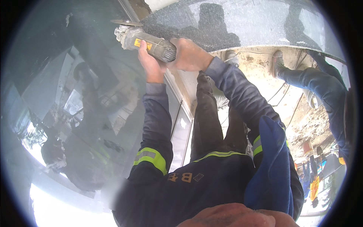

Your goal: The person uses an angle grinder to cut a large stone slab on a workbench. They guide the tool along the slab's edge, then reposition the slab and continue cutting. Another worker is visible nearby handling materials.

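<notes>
Both my hands are closed around a dusty grey angle grinder with a yellow label. My left hand wraps its body from below, with the thumb up along the label. Further back, my right hand grips the rear end of the tool, its fingers partly hidden. A thin round disc sits at the grinder's far left end. The disc lies close to the edge of a grey speckled slab and a pale frame strip; whether it touches either, I cannot tell. Shadows fall across the slab.
A large dark reflective glass panel rises along my left. On the right, another person's leg in jeans stands on dusty ground near the slab. Cables run over that ground. Several people in coloured clothing are farther off at lower right.
</notes>
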The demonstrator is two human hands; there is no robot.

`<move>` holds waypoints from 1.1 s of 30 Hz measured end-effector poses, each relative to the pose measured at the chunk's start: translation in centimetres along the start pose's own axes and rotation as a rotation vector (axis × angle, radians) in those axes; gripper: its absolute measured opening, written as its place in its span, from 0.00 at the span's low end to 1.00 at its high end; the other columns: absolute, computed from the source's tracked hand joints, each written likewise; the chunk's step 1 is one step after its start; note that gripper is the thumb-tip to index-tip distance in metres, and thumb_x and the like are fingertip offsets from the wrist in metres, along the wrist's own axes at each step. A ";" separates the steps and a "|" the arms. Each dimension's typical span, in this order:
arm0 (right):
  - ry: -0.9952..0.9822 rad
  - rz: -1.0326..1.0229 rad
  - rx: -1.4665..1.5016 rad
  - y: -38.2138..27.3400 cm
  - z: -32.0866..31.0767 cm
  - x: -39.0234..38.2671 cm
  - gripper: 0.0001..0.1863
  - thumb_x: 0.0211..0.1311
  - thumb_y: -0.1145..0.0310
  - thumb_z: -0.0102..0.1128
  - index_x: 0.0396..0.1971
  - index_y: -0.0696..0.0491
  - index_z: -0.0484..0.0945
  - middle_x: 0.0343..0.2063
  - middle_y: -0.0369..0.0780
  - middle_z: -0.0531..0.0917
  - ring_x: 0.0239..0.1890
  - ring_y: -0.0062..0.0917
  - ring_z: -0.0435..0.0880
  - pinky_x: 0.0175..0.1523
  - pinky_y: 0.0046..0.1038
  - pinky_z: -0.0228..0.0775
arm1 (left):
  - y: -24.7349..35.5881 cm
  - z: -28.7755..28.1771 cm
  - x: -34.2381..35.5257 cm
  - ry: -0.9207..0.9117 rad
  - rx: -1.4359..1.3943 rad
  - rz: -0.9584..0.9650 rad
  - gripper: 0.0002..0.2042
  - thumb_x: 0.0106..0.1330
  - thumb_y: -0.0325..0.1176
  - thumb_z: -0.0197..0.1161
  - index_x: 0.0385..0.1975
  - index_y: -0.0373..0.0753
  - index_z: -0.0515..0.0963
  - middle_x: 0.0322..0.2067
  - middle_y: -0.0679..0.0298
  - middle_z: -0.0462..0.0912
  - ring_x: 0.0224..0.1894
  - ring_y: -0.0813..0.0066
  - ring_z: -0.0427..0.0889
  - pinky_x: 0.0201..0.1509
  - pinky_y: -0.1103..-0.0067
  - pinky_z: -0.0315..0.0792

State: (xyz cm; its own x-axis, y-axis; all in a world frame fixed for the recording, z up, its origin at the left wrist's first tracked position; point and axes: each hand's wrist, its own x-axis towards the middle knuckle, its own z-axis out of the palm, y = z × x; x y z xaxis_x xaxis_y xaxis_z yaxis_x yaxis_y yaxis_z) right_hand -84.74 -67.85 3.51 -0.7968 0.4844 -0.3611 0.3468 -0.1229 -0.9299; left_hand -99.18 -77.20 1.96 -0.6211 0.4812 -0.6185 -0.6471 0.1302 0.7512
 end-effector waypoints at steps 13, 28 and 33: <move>-0.053 0.062 0.007 -0.7 -0.6 0.2 0.38 0.39 0.50 0.82 0.43 0.67 0.83 0.38 0.57 0.88 0.45 0.49 0.90 0.53 0.41 0.80 | 0.1 0.3 -0.2 0.026 -0.008 -0.020 0.25 0.79 0.49 0.53 0.62 0.33 0.68 0.49 0.49 0.80 0.50 0.53 0.84 0.55 0.56 0.81; -0.072 0.106 0.010 -0.5 -0.4 0.4 0.39 0.39 0.51 0.81 0.46 0.67 0.83 0.42 0.58 0.88 0.48 0.50 0.89 0.55 0.41 0.79 | 0.2 0.1 -0.1 0.031 0.014 -0.014 0.26 0.78 0.50 0.54 0.61 0.32 0.69 0.48 0.51 0.80 0.50 0.55 0.85 0.54 0.59 0.81; -0.088 0.121 0.029 0.0 0.0 0.5 0.39 0.39 0.51 0.81 0.46 0.67 0.83 0.42 0.58 0.88 0.49 0.49 0.89 0.55 0.40 0.79 | 0.3 0.1 -0.2 0.032 0.019 -0.012 0.26 0.78 0.50 0.54 0.61 0.32 0.69 0.48 0.51 0.80 0.49 0.55 0.85 0.53 0.59 0.81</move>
State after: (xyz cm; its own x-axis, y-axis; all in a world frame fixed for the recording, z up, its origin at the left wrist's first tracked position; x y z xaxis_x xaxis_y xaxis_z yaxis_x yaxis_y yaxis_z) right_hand -85.16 -67.55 3.34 -0.7906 0.3869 -0.4746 0.4298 -0.2013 -0.8802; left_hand -99.21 -77.17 2.30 -0.6276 0.4518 -0.6341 -0.6461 0.1523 0.7479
